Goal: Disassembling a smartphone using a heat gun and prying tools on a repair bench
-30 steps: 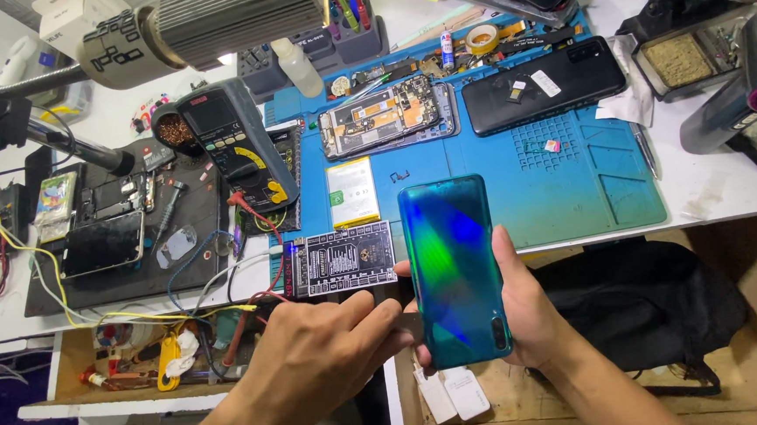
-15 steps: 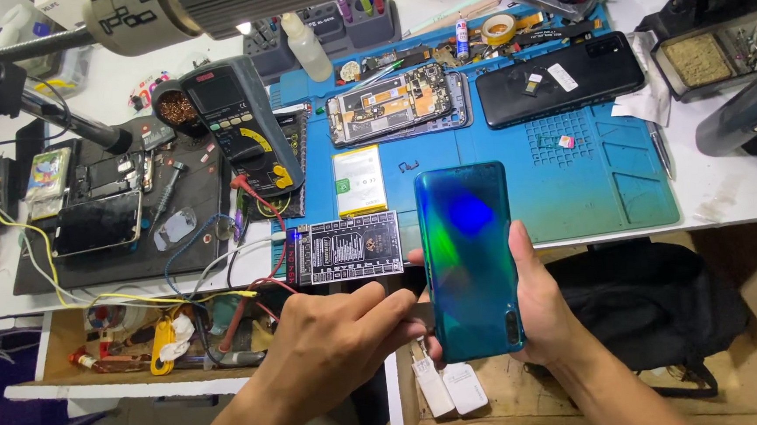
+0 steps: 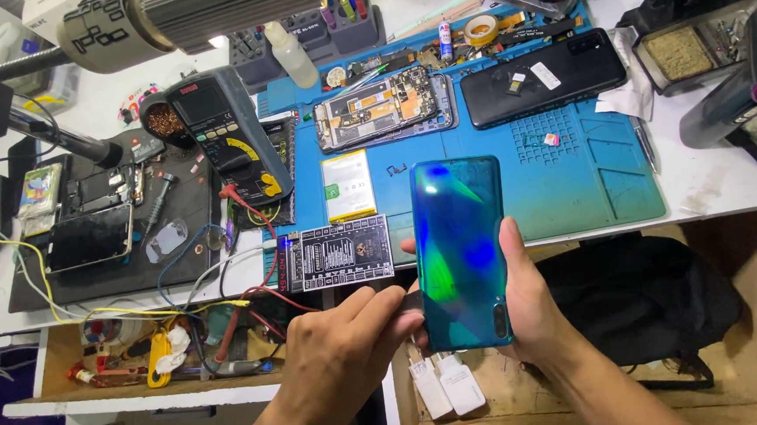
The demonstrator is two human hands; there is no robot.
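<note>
My right hand [image 3: 533, 304] grips a smartphone [image 3: 460, 251] with a glossy blue-green back, held back-up over the front edge of the bench. Its thumb lies along the phone's right side. My left hand [image 3: 343, 355] reaches in from the lower left, and its fingertips touch the phone's lower left edge. Just beyond the left hand sits a small black circuit board [image 3: 337, 254] with a lit blue light. A white and yellow phone battery [image 3: 348, 185] lies past that board on the blue work mat [image 3: 569, 183].
On the mat lie an opened phone [image 3: 383, 107] showing its inner parts and a black phone [image 3: 543, 75]. A multimeter [image 3: 227, 134] with red leads stands at the left. A black bag [image 3: 638, 297] sits below the bench. White chargers [image 3: 446, 383] lie beneath the phone.
The view has shifted slightly. The phone has come a little nearer and lower in my right hand, and my left hand's fingers have closed in on its lower left edge.
</note>
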